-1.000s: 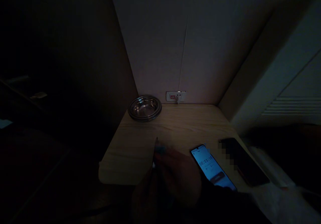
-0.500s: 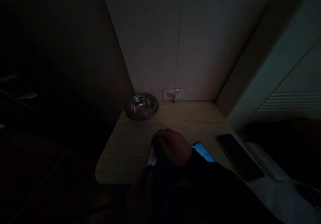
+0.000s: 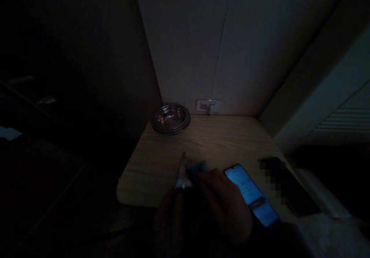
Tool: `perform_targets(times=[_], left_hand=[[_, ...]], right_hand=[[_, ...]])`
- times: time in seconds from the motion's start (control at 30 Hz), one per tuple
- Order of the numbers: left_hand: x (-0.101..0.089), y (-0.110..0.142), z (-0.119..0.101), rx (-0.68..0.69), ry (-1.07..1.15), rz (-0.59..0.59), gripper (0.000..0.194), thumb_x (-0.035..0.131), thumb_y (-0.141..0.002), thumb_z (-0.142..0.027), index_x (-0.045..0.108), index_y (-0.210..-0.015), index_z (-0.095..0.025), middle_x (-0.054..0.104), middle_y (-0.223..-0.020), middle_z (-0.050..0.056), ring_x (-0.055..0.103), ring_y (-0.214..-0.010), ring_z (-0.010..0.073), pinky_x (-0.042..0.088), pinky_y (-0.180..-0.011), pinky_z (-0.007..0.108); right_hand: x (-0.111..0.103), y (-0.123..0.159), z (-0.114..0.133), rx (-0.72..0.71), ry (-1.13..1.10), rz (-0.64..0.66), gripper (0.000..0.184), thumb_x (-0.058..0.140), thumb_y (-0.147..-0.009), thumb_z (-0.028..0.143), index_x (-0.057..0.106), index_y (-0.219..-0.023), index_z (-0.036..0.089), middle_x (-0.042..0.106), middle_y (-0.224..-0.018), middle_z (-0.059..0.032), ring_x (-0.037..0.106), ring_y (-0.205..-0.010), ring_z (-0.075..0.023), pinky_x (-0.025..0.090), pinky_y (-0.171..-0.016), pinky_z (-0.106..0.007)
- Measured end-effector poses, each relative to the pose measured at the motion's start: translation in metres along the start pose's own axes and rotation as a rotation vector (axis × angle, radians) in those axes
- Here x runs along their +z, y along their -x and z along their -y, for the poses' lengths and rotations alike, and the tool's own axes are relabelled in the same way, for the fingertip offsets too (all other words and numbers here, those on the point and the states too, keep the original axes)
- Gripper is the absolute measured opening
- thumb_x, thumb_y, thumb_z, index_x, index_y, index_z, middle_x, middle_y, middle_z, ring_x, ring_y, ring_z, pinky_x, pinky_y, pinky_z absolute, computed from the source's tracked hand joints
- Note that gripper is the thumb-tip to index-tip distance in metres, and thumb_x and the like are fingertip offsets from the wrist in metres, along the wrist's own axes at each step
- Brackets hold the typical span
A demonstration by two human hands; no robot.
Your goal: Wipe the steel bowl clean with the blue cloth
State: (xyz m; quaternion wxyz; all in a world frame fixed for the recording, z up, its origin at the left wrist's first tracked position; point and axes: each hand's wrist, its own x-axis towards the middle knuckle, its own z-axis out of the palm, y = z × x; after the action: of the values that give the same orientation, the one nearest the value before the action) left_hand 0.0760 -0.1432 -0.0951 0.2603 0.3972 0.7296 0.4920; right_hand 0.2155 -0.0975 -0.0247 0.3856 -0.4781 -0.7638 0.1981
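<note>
In the dim head view, my left hand (image 3: 169, 215) is closed on the near edge of a shiny metal dish (image 3: 182, 177), tilted steeply so that its side faces me. Its lower part is lost in the dark. My right hand (image 3: 225, 200) is bent round a bluish cloth (image 3: 198, 168) just to the right of the dish. Motion blurs the cloth, and I cannot tell whether it touches the metal. A stack of round steel bowls (image 3: 170, 129) stands at the table's back left corner.
The small wooden table (image 3: 138, 173) meets a wall with a switch and socket plate (image 3: 208, 106). Beside my right hand lies a lit phone (image 3: 243, 181). Further right is a dark phone (image 3: 300, 196), partly pixelated.
My right hand has moved right and towards me with the cloth, baring more of the dish and the lit phone. My left hand keeps its hold. The view has shifted slightly.
</note>
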Motion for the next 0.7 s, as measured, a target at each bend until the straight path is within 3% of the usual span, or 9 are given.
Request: perform_targets(times=[0.1, 0.17, 0.27, 0.4, 0.5, 0.63, 0.7], left_hand=[[0.000, -0.001, -0.001, 0.036, 0.017, 0.010, 0.033, 0.057, -0.071, -0.050, 0.069, -0.085, -0.022, 0.071, -0.091, 0.009, 0.063, -0.092, 0.0261, 0.052, -0.078, 0.035], [0.000, -0.002, -0.003, 0.047, 0.027, 0.022, 0.034, 0.056, -0.072, -0.050, 0.069, -0.086, -0.022, 0.071, -0.087, 0.008, 0.064, -0.089, 0.0251, 0.052, -0.076, 0.034], [0.001, -0.001, -0.006, 0.045, 0.028, 0.023, 0.037, 0.052, -0.075, -0.049, 0.069, -0.088, -0.019, 0.071, -0.086, 0.009, 0.065, -0.084, 0.0247, 0.053, -0.071, 0.033], [-0.002, 0.002, -0.007, 0.059, 0.017, 0.021, 0.034, 0.055, -0.073, -0.048, 0.070, -0.083, -0.020, 0.071, -0.087, 0.009, 0.063, -0.091, 0.0268, 0.052, -0.076, 0.035], [-0.005, 0.003, -0.010, 0.070, 0.004, 0.021, 0.031, 0.059, -0.069, -0.049, 0.070, -0.079, -0.021, 0.072, -0.087, 0.008, 0.062, -0.095, 0.0283, 0.051, -0.081, 0.037], [-0.005, 0.002, -0.017, 0.057, -0.008, 0.024, 0.031, 0.058, -0.071, -0.048, 0.071, -0.081, -0.022, 0.072, -0.088, 0.008, 0.064, -0.089, 0.0275, 0.052, -0.077, 0.036], [-0.003, 0.002, -0.019, 0.043, -0.015, 0.046, 0.035, 0.052, -0.075, -0.048, 0.071, -0.085, -0.020, 0.072, -0.088, 0.009, 0.066, -0.082, 0.0261, 0.054, -0.073, 0.035]], right_hand=[[0.012, 0.000, 0.011, -0.126, 0.226, -0.042, 0.018, 0.050, -0.085, 0.020, 0.066, -0.091, 0.023, 0.061, -0.069, -0.0044, 0.057, -0.061, -0.0169, 0.042, -0.051, -0.025], [0.016, -0.007, 0.012, -0.137, 0.288, -0.047, 0.018, 0.050, -0.084, 0.019, 0.066, -0.093, 0.022, 0.059, -0.069, -0.0046, 0.056, -0.061, -0.0167, 0.041, -0.052, -0.025], [0.016, -0.018, 0.011, -0.111, 0.257, 0.008, 0.021, 0.047, -0.085, 0.019, 0.065, -0.096, 0.020, 0.060, -0.076, -0.0058, 0.056, -0.065, -0.0156, 0.041, -0.056, -0.024], [0.015, -0.024, 0.014, -0.211, 0.254, -0.020, 0.020, 0.046, -0.086, 0.020, 0.066, -0.091, 0.023, 0.061, -0.072, -0.0037, 0.056, -0.065, -0.0161, 0.040, -0.056, -0.025], [0.014, -0.026, 0.016, -0.157, 0.255, 0.016, 0.021, 0.046, -0.084, 0.018, 0.066, -0.090, 0.020, 0.059, -0.072, -0.0045, 0.054, -0.062, -0.0145, 0.039, -0.054, -0.024], [0.010, -0.030, 0.013, -0.207, 0.242, 0.068, 0.023, 0.046, -0.084, 0.019, 0.065, -0.097, 0.022, 0.061, -0.075, -0.0046, 0.056, -0.065, -0.0149, 0.040, -0.054, -0.023], [0.008, -0.032, 0.010, -0.159, 0.244, 0.083, 0.023, 0.045, -0.084, 0.019, 0.066, -0.094, 0.021, 0.060, -0.075, -0.0047, 0.057, -0.064, -0.0148, 0.040, -0.054, -0.023]])
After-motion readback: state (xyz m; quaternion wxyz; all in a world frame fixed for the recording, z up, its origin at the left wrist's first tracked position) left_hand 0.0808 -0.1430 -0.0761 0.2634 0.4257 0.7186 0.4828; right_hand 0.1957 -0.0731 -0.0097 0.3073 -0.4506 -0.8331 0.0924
